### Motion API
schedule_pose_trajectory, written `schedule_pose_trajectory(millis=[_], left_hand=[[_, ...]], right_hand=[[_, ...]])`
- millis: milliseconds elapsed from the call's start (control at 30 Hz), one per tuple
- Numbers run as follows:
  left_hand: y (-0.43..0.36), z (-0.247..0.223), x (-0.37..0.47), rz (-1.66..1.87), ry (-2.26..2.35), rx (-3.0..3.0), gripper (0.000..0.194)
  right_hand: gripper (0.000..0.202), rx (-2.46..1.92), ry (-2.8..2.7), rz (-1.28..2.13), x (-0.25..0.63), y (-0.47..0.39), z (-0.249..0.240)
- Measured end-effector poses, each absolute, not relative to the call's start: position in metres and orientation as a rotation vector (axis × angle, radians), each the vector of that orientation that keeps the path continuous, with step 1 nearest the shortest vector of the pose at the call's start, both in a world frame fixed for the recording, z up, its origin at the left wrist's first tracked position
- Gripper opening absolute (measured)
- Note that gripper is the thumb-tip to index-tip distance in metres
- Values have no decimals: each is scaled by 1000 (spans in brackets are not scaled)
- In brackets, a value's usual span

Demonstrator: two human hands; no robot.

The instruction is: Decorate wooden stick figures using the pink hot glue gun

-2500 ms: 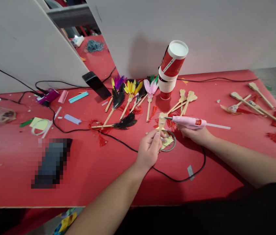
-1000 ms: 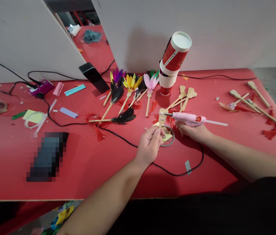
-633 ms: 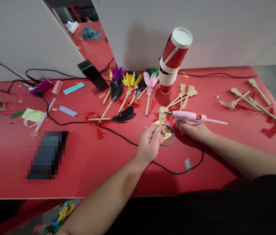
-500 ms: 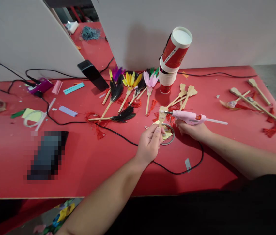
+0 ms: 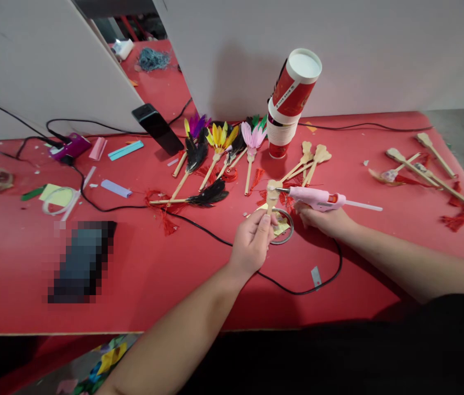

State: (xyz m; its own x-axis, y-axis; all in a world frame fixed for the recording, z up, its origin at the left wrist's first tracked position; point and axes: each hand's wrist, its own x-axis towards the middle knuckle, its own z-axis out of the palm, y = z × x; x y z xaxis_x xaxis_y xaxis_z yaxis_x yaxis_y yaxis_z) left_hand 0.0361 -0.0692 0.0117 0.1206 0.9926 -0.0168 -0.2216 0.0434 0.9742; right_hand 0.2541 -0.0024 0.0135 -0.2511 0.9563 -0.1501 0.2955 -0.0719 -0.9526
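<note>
Between thumb and fingers, my left hand [image 5: 253, 241] grips the stem of a small wooden fan handle [image 5: 272, 193], its wide scalloped head pointing up. My right hand [image 5: 318, 218] is wrapped round a pink hot glue gun [image 5: 312, 198], with a glue stick [image 5: 363, 206] jutting from its back. The gun's metal nozzle is at the handle's head; whether it touches cannot be made out. Below them lies a ring-shaped stand [image 5: 292, 233] over yellow paper. More bare wooden handles [image 5: 317, 158] with red tassels lie just behind the gun.
Several feather fans [image 5: 218, 142] lie at the back, beside stacked paper cups [image 5: 293, 93] and a leaning phone [image 5: 158, 129]. More handles [image 5: 421, 170] are at right. A black cord [image 5: 203, 233] loops across the red table to a purple power strip [image 5: 69, 147]. A dark tablet-like object [image 5: 81, 263] lies left.
Both hands, the wooden handle and the glue gun stay almost where they were. The whole view has shifted very slightly.
</note>
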Motion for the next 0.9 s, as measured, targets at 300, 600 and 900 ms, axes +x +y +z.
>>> schedule_pose_trajectory(millis=[300,600,900], left_hand=[[-70,12,36,1198,983,1084,47],[-70,10,35,1205,980,1083,46],[-70,13,36,1207,978,1072,47]], right_hand=[[32,-1459,-1551,1385,253,-3,16],[38,-1456,-1585,1385,253,-3,16],[33,-1445,-1586,1399,254,-2,14]])
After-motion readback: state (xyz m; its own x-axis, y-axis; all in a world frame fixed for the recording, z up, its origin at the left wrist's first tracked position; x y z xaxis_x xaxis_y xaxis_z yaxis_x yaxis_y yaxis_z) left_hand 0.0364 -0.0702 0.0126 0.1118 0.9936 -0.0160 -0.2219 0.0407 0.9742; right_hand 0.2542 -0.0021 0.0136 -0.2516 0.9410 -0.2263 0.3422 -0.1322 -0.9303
